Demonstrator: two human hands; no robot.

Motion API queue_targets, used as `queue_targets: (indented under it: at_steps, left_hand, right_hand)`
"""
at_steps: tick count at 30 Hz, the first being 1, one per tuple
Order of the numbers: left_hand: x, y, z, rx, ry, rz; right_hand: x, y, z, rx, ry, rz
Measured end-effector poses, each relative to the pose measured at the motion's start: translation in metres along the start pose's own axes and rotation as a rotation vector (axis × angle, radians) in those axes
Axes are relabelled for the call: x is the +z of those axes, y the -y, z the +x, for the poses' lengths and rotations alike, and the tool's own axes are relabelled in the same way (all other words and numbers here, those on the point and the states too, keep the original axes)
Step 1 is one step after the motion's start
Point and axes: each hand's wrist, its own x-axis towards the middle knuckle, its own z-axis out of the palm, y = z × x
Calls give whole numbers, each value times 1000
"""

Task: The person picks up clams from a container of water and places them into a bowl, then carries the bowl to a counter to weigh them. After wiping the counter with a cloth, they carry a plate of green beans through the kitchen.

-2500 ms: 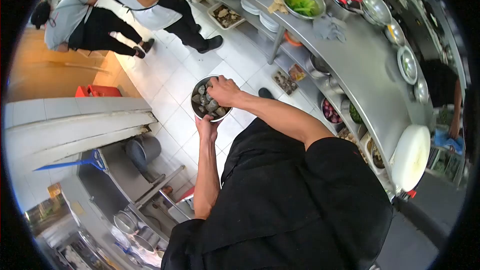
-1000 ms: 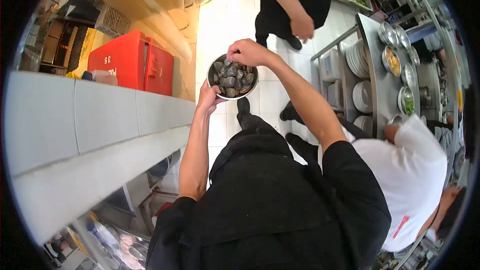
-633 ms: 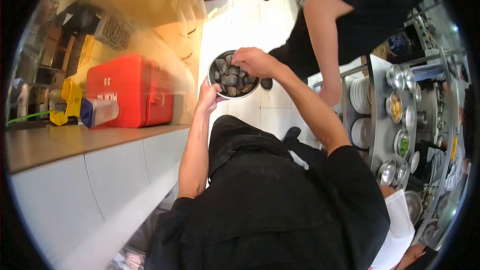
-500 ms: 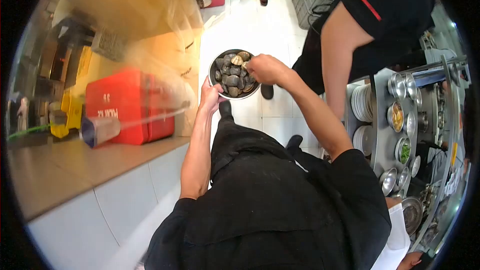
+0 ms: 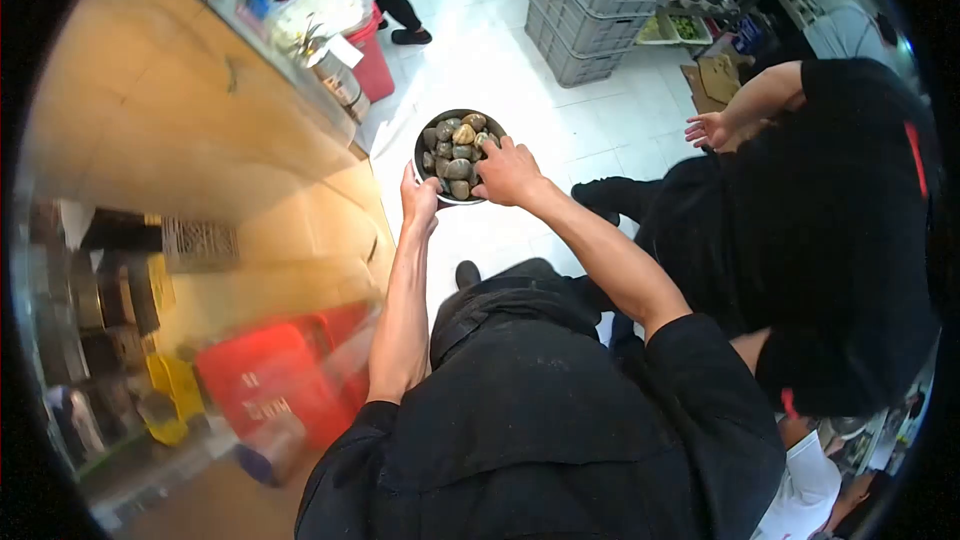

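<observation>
A round bowl [image 5: 460,202] full of grey-brown clams [image 5: 461,152] is held out in front of me. My left hand [image 5: 420,198] grips its near left rim, with the thumb over the edge and the other fingers mostly hidden beneath. Over the right side of the bowl, my right hand [image 5: 510,173] rests on the clams. Its fingers and thumb are spread apart, and some fingertips are lost among the shells. One lighter tan clam [image 5: 463,134] lies near the far side of the pile.
On my right stands a co-worker in black [image 5: 800,230], one hand [image 5: 708,130] held out. Stacked grey crates [image 5: 590,20] are ahead. To the left, a counter [image 5: 330,210] carries a blurred red box [image 5: 280,375]; a red bin [image 5: 375,60] stands beyond.
My view has turned rightward and up the aisle. The right hand has gone from pinching at the far right clams to spreading lower over them. The co-worker has moved beside me.
</observation>
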Motion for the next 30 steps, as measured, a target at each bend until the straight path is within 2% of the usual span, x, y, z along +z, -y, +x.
queue_targets:
  at_steps: [2,3,4,6,8,12,13,14,15,16,17,21,24,26,28,30]
  left_hand:
    - [21,-7,46,26,16,6]
    - [34,-11,68,28,13,26]
    - [37,-10,57,30,23,11]
    - [52,1,109,74,97,60]
    - [81,-1,144,-71,142,-10]
    - [141,-19,182,-232,275,40]
    - [161,-20,197,-230,294,50]
    - [182,-26,217,-238,320,56]
    - [204,-33,235,-248,344,62]
    - [224,-41,249,-240,365,70]
    - [248,-51,266,-225,401,104]
    - [325,-89,326,-137,474,237]
    - [386,-109,365,-121,563,270]
    - [424,-122,386,-114,610,295]
    - [470,-132,415,-109,650,319]
    - [513,-140,444,-79,726,417]
  right_hand:
    - [-25,-24,29,74,76,-46]
    - [-27,-41,42,110,36,-39]
    - [-20,-39,29,134,19,-37]
    - [-11,-75,50,135,-124,-1]
    - [-2,-116,70,89,-259,136]
    - [-8,-186,87,70,-166,235]
    - [-15,-207,93,73,-223,238]
    - [-9,-231,103,55,-399,202]
    - [-17,-251,113,94,-424,209]
    - [-24,-271,121,133,-445,214]
    - [-29,-293,130,119,-571,179]
    - [-76,-359,153,170,-668,215]
    - [-107,-414,160,126,-712,157]
    - [-125,-444,170,198,-629,210]
    - [-140,-483,187,252,-665,273]
    - [-152,-520,203,432,-669,390]
